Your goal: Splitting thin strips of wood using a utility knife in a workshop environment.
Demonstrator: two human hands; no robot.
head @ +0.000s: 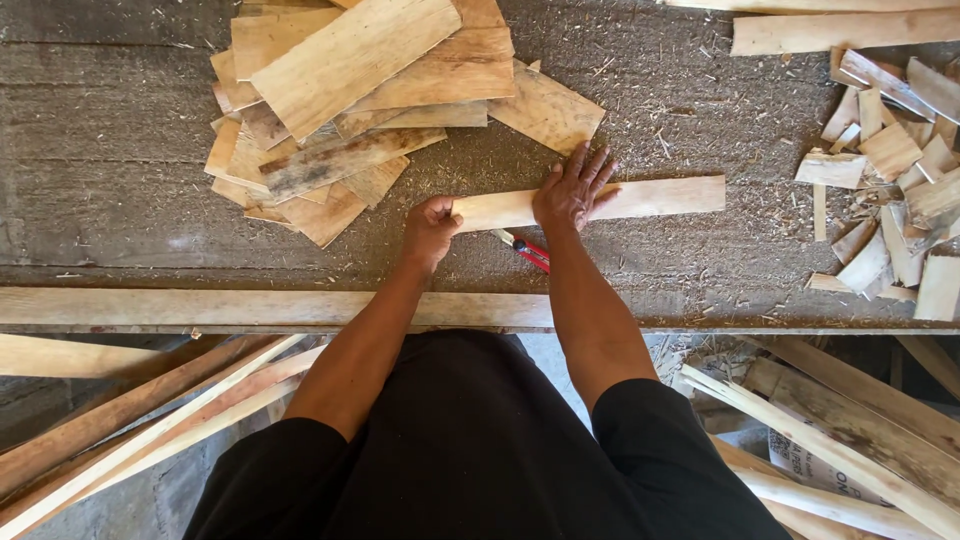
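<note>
Wood strip (600,203): I'm clenching its end in my left hand (430,228) and pressing my right hand (572,190) flat, fingers spread, risking splinters or it skidding on the sawdusty tabletop (120,170).

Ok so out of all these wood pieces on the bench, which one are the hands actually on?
The long pale strip lying alone mid-bench: left hand grips its left end, right hand presses flat on it. The stacked slabs and offcut heap lie untouched.

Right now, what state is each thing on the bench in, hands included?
Wooden slat: lying flat across the workbench, pinned by both hands.
Left hand: closed around the slat's left end.
Right hand: fingers spread, palm pressing the slat down.
Red-handled tool: lying on the bench, untouched, partly under the forearm.
Board pile: loosely stacked.
Offcut heap: scattered.
</note>
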